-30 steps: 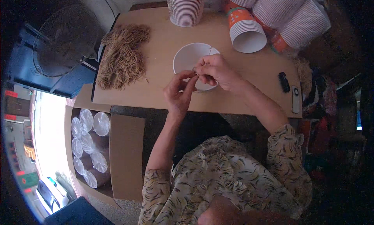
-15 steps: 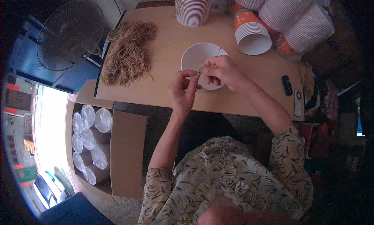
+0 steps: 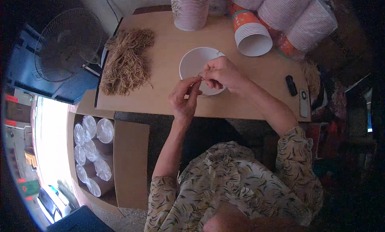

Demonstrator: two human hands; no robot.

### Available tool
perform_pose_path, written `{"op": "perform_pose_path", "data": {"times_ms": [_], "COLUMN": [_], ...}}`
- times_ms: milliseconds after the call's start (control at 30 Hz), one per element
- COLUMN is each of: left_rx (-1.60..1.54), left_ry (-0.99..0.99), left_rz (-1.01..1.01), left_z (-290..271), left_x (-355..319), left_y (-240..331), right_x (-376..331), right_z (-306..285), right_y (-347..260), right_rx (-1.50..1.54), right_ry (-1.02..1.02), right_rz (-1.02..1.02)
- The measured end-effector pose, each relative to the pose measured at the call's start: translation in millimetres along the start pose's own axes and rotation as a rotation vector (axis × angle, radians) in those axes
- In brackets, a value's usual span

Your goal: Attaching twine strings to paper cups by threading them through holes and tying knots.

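while both hands meet mid-frame, left hand (image 3: 183, 98) & right hand (image 3: 219, 73) pinch a thin cord (image 3: 199, 77) at the white paper bowl (image 3: 193, 63); handle apparently unfinished, w/ cord bundle (image 3: 126, 60) upper left barely used.

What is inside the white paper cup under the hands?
The white paper cup shows a bare white inside on its left; the right hand covers the rest.

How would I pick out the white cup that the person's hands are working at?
Start at the tan table and find the brown heap of string at its left. To its right, near the middle, stands an open white cup with the left hand and right hand at its rim. It stands alone; the other cups are stacked.
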State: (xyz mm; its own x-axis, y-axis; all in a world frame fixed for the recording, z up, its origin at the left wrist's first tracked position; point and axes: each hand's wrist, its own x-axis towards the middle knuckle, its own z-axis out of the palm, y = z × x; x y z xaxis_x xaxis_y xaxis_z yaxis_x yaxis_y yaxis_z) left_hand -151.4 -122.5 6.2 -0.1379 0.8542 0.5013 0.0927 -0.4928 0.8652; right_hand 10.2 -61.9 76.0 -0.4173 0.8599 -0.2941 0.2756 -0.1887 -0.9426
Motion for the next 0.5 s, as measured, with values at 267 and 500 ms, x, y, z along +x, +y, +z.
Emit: {"op": "perform_pose_path", "data": {"times_ms": [267, 500], "left_rx": [0.018, 0.199], "left_ry": [0.051, 0.049], "left_rz": [-0.047, 0.111], "left_z": [4.6, 3.4], "left_x": [-0.6, 0.1], "left_y": [1.9, 5.2], "right_x": [-2.4, 0.3], "right_z": [-3.0, -1.9], "right_y": [-2.0, -1.8], "right_rx": [0.098, 0.151], "right_ry": [-0.015, -0.060], "right_rz": [0.007, 0.070]}}
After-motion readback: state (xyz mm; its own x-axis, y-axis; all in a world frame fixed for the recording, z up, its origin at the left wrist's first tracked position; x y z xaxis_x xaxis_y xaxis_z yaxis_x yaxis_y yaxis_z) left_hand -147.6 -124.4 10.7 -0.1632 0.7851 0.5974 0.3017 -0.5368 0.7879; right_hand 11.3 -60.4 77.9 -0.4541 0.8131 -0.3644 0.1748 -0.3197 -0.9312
